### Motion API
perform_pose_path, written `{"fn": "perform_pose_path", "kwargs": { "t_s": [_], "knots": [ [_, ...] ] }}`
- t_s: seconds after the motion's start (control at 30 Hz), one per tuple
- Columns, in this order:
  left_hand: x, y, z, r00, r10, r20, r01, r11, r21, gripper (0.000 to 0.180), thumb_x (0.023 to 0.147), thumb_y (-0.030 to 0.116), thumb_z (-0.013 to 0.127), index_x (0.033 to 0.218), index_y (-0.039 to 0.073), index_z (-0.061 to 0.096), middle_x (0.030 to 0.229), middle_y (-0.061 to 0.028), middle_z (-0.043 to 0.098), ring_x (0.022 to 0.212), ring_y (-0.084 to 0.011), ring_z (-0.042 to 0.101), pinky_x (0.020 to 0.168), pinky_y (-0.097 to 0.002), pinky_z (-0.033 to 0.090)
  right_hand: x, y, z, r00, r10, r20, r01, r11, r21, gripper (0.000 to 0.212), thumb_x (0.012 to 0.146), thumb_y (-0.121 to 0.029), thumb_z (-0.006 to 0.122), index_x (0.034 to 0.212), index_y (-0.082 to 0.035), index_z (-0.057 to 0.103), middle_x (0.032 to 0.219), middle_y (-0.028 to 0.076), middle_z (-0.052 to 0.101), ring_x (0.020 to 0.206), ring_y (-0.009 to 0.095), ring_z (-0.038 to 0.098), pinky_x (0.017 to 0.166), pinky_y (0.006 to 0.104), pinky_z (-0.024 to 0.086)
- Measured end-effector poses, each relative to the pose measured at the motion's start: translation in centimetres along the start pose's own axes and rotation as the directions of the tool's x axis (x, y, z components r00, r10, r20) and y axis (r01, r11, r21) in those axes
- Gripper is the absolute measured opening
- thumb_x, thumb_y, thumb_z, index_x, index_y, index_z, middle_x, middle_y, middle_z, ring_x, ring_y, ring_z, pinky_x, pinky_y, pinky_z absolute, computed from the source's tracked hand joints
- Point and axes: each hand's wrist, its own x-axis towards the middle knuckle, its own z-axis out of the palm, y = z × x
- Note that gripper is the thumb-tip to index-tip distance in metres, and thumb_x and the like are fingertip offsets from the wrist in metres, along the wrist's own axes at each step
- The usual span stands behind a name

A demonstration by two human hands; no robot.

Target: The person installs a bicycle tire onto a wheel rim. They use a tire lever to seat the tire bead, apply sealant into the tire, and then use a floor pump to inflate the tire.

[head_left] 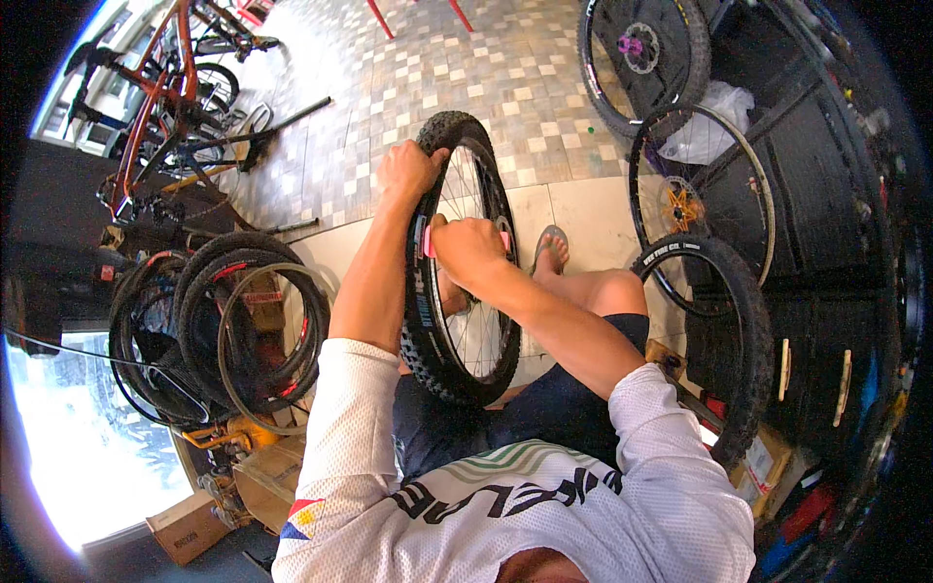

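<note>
A bicycle wheel with a black knobby tire [426, 342] stands upright between my legs, its thin spokes showing through the middle. My left hand [408, 170] is closed round the tire near its top, thumb toward the rim. Lower down, my right hand [469, 251] makes a fist across the wheel at the near sidewall. Inside that fist is a pink tire lever [429, 243]; one end shows against the tire and a bit of pink shows at the fist's other side. My fingers hide its middle.
Several loose tires [209, 330] are stacked at the left, beside a cardboard box [190, 528]. An orange bicycle frame [151, 126] stands at the far left. On the right, a wheel with an orange hub rotor [680, 206] and a tire [748, 340] lean by black cabinets [812, 335].
</note>
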Motion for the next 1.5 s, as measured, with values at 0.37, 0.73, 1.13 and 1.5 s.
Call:
{"fn": "perform_pose_path", "kwargs": {
  "t_s": [0.37,0.73,1.13,1.5],
  "knots": [
    [2.0,-2.1,3.8,0.985,-0.134,0.11,0.161,0.943,-0.29,0.067,0.077,0.064,0.071,0.098,0.001,0.075,0.097,-0.0268,0.072,0.095,-0.0403,0.071,0.083,-0.0495,0.054,1.7,1.7,0.6,0.991,-0.082,0.109,0.078,0.996,0.046,0.028,0.079,-0.016,0.067,0.103,-0.002,0.062,0.076,0.018,0.071,0.076,0.036,0.073,0.065,0.0463,0.056],
    [0.5,-1.6,2.4,0.994,-0.074,0.079,0.091,0.969,-0.229,0.084,0.077,0.072,0.067,0.105,-0.007,0.07,0.101,-0.0316,0.07,0.098,-0.0429,0.069,0.087,-0.0494,0.053,-1.1,2.5,0.1,1.0,-0.03,0.002,0.03,0.998,0.057,0.027,0.08,-0.017,0.067,0.101,-0.002,0.061,0.072,0.017,0.07,0.068,0.032,0.072,0.06,0.0429,0.056],
    [-12.1,-1.7,0.7,0.956,-0.284,0.08,0.294,0.902,-0.316,0.093,0.067,0.066,0.08,0.119,-0.008,0.06,0.11,-0.0315,0.068,0.104,-0.0442,0.067,0.091,-0.0472,0.052,4.6,7.4,-1.0,0.996,0.047,-0.078,-0.054,0.995,-0.088,0.026,0.08,-0.016,0.069,0.094,0.003,0.06,0.085,0.024,0.071,0.082,0.038,0.072,0.072,0.0485,0.058],
    [-3.2,0.3,3.2,0.999,-0.012,-0.036,-0.01,0.835,-0.549,0.054,0.08,0.046,0.076,0.089,-0.008,0.071,0.087,-0.0341,0.067,0.087,-0.0478,0.068,0.075,-0.0524,0.053,12.3,13.5,-0.2,0.965,0.261,0.028,-0.251,0.949,-0.188,0.024,0.089,-0.019,0.054,0.094,-0.007,0.075,0.096,0.019,0.074,0.088,0.035,0.074,0.076,0.0475,0.06]
  ]
}}
